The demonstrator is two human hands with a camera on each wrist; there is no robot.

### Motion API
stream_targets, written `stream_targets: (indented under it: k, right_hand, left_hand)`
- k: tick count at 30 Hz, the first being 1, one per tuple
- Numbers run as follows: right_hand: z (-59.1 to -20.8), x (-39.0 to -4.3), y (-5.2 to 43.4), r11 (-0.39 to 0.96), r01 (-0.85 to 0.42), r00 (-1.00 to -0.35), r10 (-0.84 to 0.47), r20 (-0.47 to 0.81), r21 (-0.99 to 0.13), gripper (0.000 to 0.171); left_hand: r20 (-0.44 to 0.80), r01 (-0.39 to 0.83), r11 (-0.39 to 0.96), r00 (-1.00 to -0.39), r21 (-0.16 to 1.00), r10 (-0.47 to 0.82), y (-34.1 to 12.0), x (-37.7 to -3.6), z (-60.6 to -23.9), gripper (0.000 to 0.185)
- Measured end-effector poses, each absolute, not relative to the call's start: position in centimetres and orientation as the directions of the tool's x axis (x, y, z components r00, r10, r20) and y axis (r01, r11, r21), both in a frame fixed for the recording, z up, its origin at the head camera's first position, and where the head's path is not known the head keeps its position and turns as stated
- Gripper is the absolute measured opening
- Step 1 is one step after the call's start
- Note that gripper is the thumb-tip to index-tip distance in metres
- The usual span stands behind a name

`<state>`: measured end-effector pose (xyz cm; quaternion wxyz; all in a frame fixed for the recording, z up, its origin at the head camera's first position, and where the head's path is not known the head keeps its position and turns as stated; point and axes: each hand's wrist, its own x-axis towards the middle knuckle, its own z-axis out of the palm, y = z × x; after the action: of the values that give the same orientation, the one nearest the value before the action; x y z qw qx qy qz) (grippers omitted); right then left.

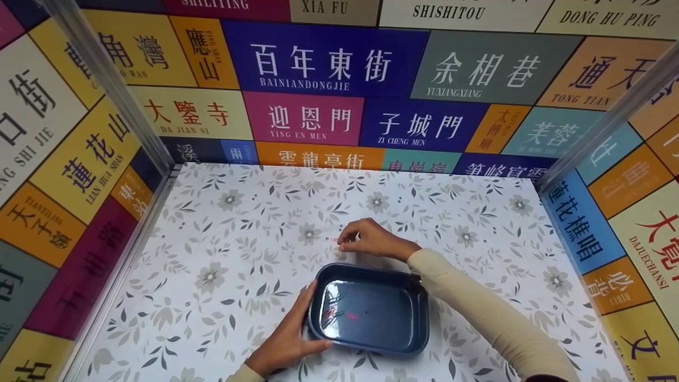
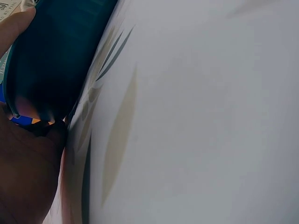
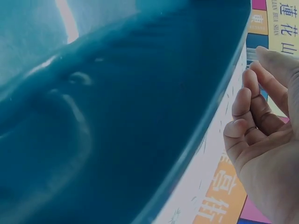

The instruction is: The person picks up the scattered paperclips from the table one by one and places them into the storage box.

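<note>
A dark blue rectangular dish (image 1: 371,345) sits on the floral-patterned surface, its open side up. My left hand (image 1: 286,334) grips its near left corner, thumb along the near side and fingers against the left wall. In the left wrist view the thumb (image 2: 16,28) lies against the dish wall (image 2: 56,56). Beyond the dish's far rim, my right hand (image 1: 371,239) pinches a tiny red piece (image 1: 334,240) at its fingertips, close over the surface. Its kind is too small to make out. In the dish show small red marks (image 1: 351,316).
White cloth with grey flowers (image 1: 212,276) covers the work surface. Panels with coloured sign lettering (image 1: 318,63) stand at the back and both sides, joined by clear corner strips (image 1: 610,106). The right forearm's beige sleeve (image 1: 477,302) passes beside the dish's right end.
</note>
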<state>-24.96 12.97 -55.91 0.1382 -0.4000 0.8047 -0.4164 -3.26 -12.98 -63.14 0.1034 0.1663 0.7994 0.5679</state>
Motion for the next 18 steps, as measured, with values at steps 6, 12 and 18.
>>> stream_targets:
  k: [6, 12, 18]
  right_hand:
    - [-56.2, -25.6, 13.0, 0.348, -0.489, -0.658, -0.749, 0.076, -0.800, 0.015]
    - [-56.8, -26.3, 13.1, 0.337, -0.478, -0.650, -0.757, 0.069, -0.811, 0.018]
    - [-57.1, -26.6, 13.0, 0.339, -0.474, -0.647, -0.760, 0.060, -0.813, 0.017]
  left_hand:
    - [0.015, 0.143, 0.308, -0.924, 0.940, 0.382, -13.0, -3.4, -63.0, 0.129]
    - [0.004, 0.135, 0.312, -0.923, 0.940, 0.386, -12.9, -3.4, -62.9, 0.128]
    - [0.021, 0.157, 0.321, -0.921, 0.934, 0.388, -12.9, -3.4, -62.8, 0.128]
